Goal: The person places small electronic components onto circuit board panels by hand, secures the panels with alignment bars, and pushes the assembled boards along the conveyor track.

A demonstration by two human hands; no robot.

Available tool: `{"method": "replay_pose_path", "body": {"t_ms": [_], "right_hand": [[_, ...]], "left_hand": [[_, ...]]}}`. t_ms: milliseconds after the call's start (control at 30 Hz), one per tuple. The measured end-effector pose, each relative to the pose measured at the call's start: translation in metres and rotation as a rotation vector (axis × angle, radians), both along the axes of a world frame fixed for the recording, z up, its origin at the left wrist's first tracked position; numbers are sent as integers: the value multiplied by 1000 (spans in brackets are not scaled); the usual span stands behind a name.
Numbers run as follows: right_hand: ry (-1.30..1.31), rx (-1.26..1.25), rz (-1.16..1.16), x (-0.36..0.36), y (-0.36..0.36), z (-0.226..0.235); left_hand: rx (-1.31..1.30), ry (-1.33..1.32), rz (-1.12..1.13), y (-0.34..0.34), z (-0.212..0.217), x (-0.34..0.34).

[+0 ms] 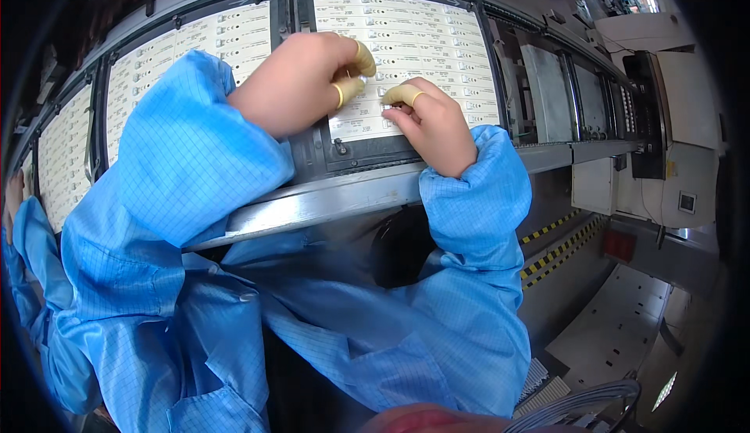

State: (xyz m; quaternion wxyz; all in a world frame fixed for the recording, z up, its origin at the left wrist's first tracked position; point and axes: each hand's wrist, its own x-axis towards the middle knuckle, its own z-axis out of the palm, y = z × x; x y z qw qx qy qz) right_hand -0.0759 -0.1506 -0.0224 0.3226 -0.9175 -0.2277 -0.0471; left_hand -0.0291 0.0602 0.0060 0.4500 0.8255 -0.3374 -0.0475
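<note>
I am seeing the left hand (301,81) pinching a small component (361,79) between capped thumb and forefinger, just above the white panel of LED strips (422,50) in its dark carrier tray (367,156). Right hand (433,124) is pressing a capped fingertip (398,94) onto the panel, just right of the pinch.

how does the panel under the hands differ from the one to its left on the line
The panel under the hands is partly covered: the left hand and right hand press yellow-capped fingertips on its lower rows. The panel to its left is untouched, though a blue sleeve hides its lower corner. The first sits nearly level in view; the second slants down leftward. Both are pale boards with rows of small parts, held in dark frames.
</note>
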Motion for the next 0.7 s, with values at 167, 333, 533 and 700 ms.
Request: {"method": "replay_pose_path", "body": {"t_ms": [167,333,533,700], "right_hand": [[-3,-11,36,3,7,3],[-7,-46,16,2,5,2],[-63,-4,67,3,3,-1],[-98,-46,119,5,5,2]], "left_hand": [[81,-114,4,9,7,-8],[121,-256,-92,9,-7,-1],[62,-130,-74,6,-4,-2],[125,-132,-106,8,-2,-6]]}}
